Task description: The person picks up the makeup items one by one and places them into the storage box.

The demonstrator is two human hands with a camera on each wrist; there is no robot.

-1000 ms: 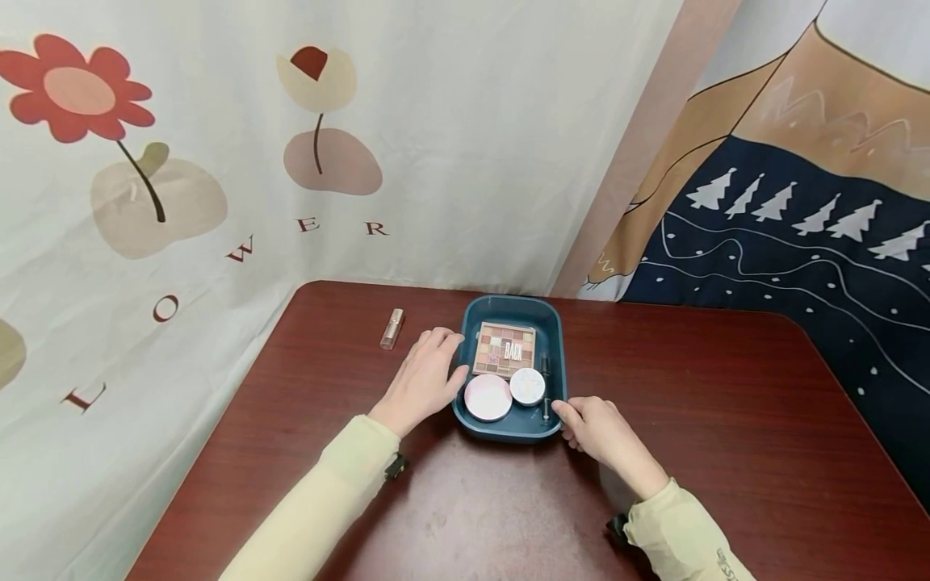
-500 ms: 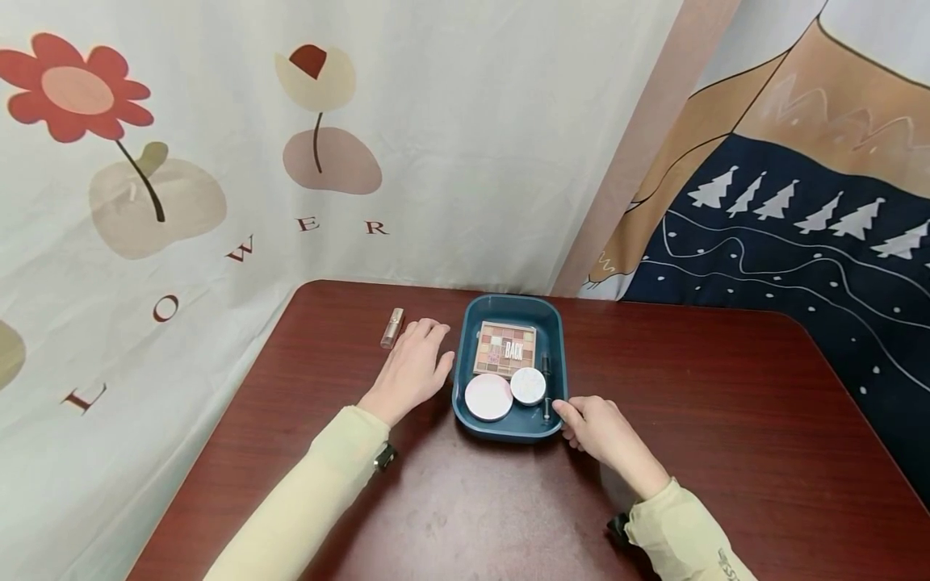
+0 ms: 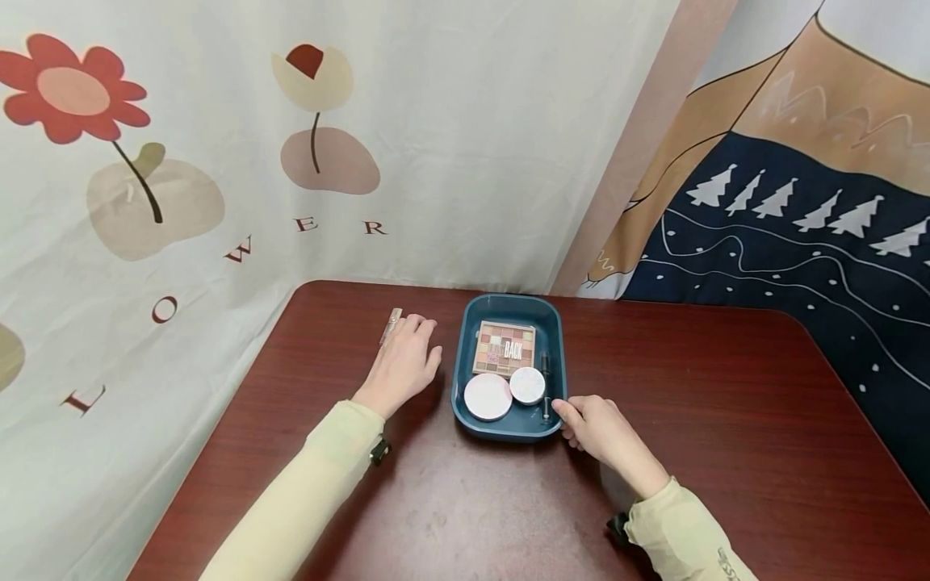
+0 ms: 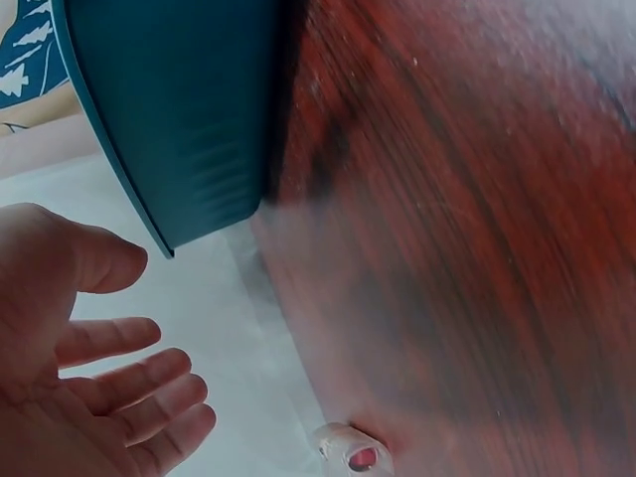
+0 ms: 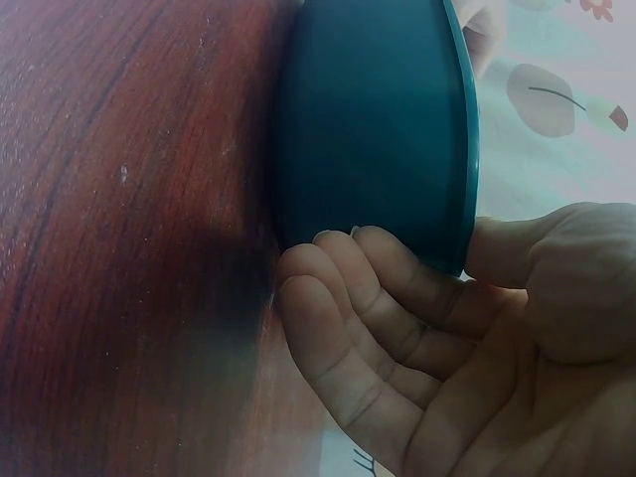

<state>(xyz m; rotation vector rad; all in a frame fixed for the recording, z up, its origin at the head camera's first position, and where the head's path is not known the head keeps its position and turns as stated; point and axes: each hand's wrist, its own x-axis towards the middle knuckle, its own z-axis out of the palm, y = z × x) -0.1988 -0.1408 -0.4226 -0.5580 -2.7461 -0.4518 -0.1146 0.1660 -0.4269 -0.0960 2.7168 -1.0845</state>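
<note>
In the head view, a blue tray (image 3: 523, 310) holds an eyeshadow palette (image 3: 504, 349), a large round pinkish-white compact (image 3: 488, 397), a smaller round white case (image 3: 527, 386) and a slim dark tube (image 3: 546, 407) along its right wall. My right hand (image 3: 597, 428) grips the tray's front right corner, thumb on the rim and curled fingers against the outer wall in the right wrist view. Left of the tray, my left hand (image 3: 402, 355) hovers with loosely spread fingers, holding nothing. It partly covers a lipstick tube (image 3: 392, 319), whose end (image 4: 363, 459) shows below the fingers in the left wrist view.
The dark red wooden table (image 3: 697, 403) runs up to a white flower-print curtain (image 3: 465, 161) at the back. A navy cloth printed with trees (image 3: 799, 242) hangs behind the table on the right.
My left hand has left the tray's left rim and moved left to the lipstick, now partly covering it. The right hand and the tray have stayed in place.
</note>
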